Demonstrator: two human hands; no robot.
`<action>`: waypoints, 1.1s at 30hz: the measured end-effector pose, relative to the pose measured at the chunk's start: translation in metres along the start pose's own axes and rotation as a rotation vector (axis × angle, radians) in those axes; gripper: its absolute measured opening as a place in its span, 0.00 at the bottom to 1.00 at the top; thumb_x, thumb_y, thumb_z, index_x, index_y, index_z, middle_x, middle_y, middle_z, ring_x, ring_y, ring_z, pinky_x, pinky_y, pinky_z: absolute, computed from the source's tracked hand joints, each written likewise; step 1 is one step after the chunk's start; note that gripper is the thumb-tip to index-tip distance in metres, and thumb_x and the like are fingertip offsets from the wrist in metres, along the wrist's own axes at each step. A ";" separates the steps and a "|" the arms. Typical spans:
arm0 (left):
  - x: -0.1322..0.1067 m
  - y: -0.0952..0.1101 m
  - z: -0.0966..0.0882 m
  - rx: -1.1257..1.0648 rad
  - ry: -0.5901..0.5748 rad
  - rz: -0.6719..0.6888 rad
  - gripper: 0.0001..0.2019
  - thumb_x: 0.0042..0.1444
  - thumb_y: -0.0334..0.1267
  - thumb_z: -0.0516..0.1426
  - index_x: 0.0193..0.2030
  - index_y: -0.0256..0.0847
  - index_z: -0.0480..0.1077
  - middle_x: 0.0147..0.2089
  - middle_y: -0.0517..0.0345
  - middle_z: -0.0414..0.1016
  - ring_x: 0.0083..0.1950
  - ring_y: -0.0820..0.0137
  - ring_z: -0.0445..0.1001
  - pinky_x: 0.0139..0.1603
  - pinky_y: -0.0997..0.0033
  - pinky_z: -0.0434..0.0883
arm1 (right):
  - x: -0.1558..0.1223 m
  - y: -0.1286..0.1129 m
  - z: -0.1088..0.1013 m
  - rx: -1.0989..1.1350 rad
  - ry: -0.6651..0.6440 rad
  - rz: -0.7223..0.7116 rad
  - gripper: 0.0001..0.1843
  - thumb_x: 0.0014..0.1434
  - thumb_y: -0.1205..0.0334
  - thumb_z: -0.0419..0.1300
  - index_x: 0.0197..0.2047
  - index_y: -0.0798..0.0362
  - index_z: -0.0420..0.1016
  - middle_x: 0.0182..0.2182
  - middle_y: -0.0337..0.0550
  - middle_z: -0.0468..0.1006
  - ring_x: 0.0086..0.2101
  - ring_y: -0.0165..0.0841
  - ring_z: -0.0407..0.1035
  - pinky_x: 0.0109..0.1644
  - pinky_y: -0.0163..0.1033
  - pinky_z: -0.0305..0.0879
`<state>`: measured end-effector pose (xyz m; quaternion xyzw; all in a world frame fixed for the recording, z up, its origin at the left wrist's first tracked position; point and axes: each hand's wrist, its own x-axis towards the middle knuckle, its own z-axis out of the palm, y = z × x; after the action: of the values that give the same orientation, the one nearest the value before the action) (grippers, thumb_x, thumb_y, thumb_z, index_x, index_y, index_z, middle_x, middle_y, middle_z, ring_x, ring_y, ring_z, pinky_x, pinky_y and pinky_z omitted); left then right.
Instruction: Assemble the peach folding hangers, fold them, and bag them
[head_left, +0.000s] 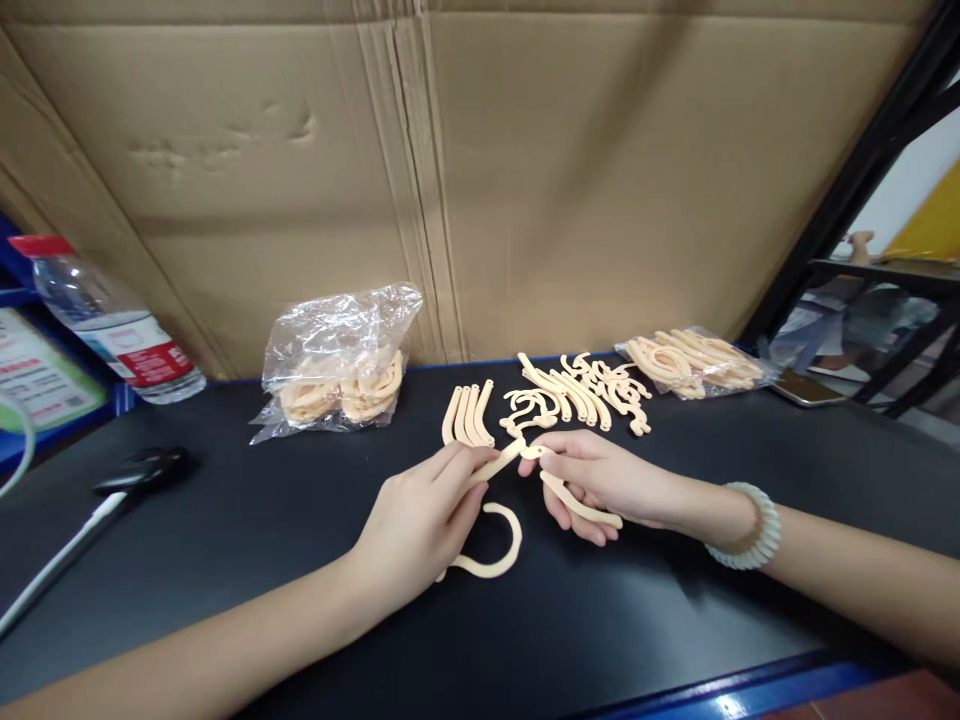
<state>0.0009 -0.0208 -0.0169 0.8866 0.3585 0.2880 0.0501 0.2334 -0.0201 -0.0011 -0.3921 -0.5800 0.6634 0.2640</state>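
Holding a peach hook piece (491, 545) in the left hand (420, 525), the person pinches its straight end between thumb and fingers, while the curved hook end hangs just below that hand, over the black table (225, 560). The right hand (600, 480) grips a curved arm piece (581, 505) of the same peach plastic, with its long end sticking out under the fingers. Both pieces meet between the two hands, and they touch there. Both hands are closed on their pieces, not loose. A pale bead bracelet (746, 530) sits on the right wrist.

Just behind the hands lies a neat row of curved pieces (469, 415), side by side. Next to them, further right, is a messy pile of peach parts (581, 390). A clear bag of parts (341, 375) stands to the left of the row, and another bag (694, 362) lies to the right of the pile. A big sheet of cardboard (480, 170) stands up behind everything. Far left, a water bottle (112, 320) with a red cap lies tilted, and a black mouse (142, 470) with a white cord rests near it.
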 end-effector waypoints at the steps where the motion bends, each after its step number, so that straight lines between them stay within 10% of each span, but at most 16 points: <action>1: 0.000 -0.001 0.000 0.030 0.003 0.015 0.12 0.64 0.31 0.50 0.54 0.43 0.66 0.47 0.55 0.77 0.44 0.65 0.78 0.42 0.67 0.74 | -0.001 -0.001 0.000 -0.008 -0.017 0.006 0.12 0.66 0.54 0.50 0.43 0.55 0.63 0.16 0.33 0.72 0.09 0.24 0.60 0.09 0.25 0.50; 26: 0.010 0.002 -0.014 0.457 -0.119 0.464 0.17 0.70 0.34 0.43 0.32 0.37 0.68 0.23 0.61 0.70 0.19 0.68 0.70 0.20 0.69 0.63 | -0.009 0.000 0.006 -0.335 -0.128 0.044 0.13 0.66 0.55 0.50 0.39 0.55 0.69 0.15 0.30 0.70 0.09 0.24 0.61 0.11 0.26 0.52; 33: 0.008 0.008 -0.018 0.624 -0.167 0.569 0.15 0.65 0.26 0.46 0.28 0.39 0.64 0.20 0.62 0.65 0.17 0.67 0.65 0.17 0.66 0.62 | -0.013 0.001 0.016 -0.702 0.087 -0.285 0.15 0.60 0.63 0.56 0.22 0.55 0.63 0.14 0.28 0.57 0.17 0.21 0.52 0.20 0.28 0.46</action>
<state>-0.0001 -0.0234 0.0043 0.9431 0.1645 0.0953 -0.2729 0.2272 -0.0395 0.0014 -0.4018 -0.8090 0.3637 0.2276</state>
